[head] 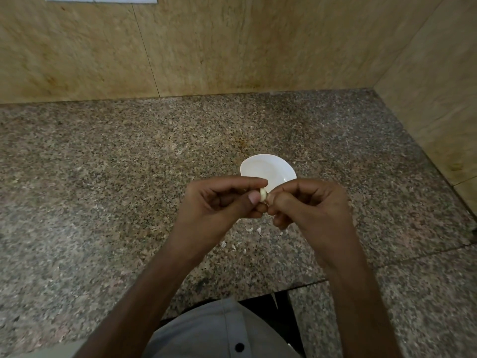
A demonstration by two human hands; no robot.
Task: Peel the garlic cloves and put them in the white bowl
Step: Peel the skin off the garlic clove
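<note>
Over a speckled granite counter (103, 164), we see two bare hands meet on one garlic clove (263, 195). The left hand (222, 202) pinches it between thumb and forefinger, and the right hand (309, 205), fingers curled, pinches its 3 o'clock side. The white bowl (268, 167) stands just beyond, at 12 o'clock from the clove. Flakes of skin (249, 229) lie on the counter at 6 o'clock.

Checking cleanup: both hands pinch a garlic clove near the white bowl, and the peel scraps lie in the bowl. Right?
No. The head view shows the peel scraps on the granite counter, not in the white bowl. Left hand and right hand pinch the garlic clove.
</note>
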